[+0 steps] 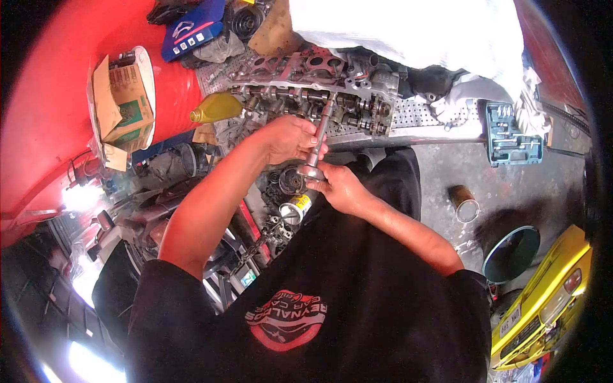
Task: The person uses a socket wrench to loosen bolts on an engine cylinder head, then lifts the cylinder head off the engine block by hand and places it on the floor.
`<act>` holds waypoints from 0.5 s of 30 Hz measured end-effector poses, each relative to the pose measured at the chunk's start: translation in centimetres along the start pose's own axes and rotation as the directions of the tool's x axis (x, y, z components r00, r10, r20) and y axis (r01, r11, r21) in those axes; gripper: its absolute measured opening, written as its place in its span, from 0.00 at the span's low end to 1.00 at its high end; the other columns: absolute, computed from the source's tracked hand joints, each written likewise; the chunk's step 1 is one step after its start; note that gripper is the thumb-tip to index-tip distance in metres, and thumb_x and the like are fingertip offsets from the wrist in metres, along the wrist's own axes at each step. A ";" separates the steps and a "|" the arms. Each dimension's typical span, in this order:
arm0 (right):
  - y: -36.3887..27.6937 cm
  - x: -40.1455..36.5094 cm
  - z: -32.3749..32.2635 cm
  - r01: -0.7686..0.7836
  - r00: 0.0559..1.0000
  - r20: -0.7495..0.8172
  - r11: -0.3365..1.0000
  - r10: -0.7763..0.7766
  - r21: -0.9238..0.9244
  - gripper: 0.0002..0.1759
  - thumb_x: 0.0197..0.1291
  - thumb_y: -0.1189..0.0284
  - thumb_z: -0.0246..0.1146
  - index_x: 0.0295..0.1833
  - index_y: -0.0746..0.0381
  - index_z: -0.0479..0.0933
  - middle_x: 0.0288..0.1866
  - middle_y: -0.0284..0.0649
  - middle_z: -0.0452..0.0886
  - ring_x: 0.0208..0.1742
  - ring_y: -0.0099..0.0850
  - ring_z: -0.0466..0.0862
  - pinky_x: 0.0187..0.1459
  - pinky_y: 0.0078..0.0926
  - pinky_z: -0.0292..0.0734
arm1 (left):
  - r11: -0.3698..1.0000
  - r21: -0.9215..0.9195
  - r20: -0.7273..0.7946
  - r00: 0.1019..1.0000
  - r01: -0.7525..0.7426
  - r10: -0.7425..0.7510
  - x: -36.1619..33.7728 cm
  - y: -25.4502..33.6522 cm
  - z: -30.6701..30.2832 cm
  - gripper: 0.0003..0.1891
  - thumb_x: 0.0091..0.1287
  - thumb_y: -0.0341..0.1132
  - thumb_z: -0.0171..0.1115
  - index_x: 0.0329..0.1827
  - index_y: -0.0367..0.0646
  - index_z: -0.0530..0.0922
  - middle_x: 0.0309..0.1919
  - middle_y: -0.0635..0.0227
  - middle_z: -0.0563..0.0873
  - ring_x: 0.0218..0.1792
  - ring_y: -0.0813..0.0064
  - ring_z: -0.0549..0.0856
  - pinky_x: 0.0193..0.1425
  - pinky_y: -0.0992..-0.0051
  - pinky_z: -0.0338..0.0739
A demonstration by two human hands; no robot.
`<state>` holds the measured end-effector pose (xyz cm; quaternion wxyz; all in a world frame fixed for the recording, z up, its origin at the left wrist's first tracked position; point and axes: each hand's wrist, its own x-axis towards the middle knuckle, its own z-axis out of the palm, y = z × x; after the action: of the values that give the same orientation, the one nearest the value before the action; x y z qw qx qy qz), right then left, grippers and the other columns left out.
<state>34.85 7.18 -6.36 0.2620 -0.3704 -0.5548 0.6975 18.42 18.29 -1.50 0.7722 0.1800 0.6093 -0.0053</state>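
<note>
Metal shaft [323,124] — two-hand hold.
I have the left grip [294,139] closed around its middle and the right grip [341,188] closed on its flanged near end; the far end overlaps the engine assembly [287,84] — contact unclear.

The metal shaft [324,121] hides part of the left hand [288,140]. The top edge cuts off the white cloth [408,32], the bottom edge the black shirt [383,300]. Glare swallows detail around the bright light [82,196]. The cardboard box's [110,102] lettering is too small to read.
</note>
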 end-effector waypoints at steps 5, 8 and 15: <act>1.4 0.3 0.4 0.002 1.000 -0.011 0.999 -0.002 -0.038 0.19 0.60 0.65 0.66 0.54 0.62 0.77 0.40 0.54 0.83 0.45 0.56 0.81 0.45 0.49 0.76 | 0.948 0.311 -0.230 0.973 0.070 0.003 -0.2 0.4 1.6 0.16 0.61 0.33 0.70 0.47 0.35 0.76 0.35 0.63 0.84 0.38 0.69 0.85 0.44 0.68 0.79; 1.3 0.3 0.4 0.134 0.988 -0.070 0.991 -0.134 -0.007 0.19 0.60 0.66 0.66 0.55 0.62 0.77 0.41 0.54 0.83 0.47 0.55 0.81 0.46 0.48 0.76 | 0.974 0.225 -0.157 0.988 0.037 -0.001 -0.7 1.1 1.9 0.14 0.63 0.32 0.68 0.46 0.36 0.77 0.36 0.64 0.84 0.39 0.68 0.85 0.46 0.66 0.79; 0.4 0.3 -0.5 0.004 1.000 0.030 1.000 -0.004 0.017 0.18 0.61 0.66 0.66 0.56 0.59 0.78 0.43 0.53 0.83 0.48 0.54 0.81 0.47 0.46 0.76 | 0.989 0.138 -0.104 0.994 0.055 -0.041 -0.2 0.7 0.6 0.11 0.67 0.30 0.61 0.50 0.36 0.77 0.42 0.58 0.85 0.45 0.65 0.85 0.49 0.65 0.78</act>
<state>35.06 7.60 -6.86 0.2580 -0.3565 -0.5536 0.7070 19.10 18.70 -1.00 0.7255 0.2193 0.6498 -0.0581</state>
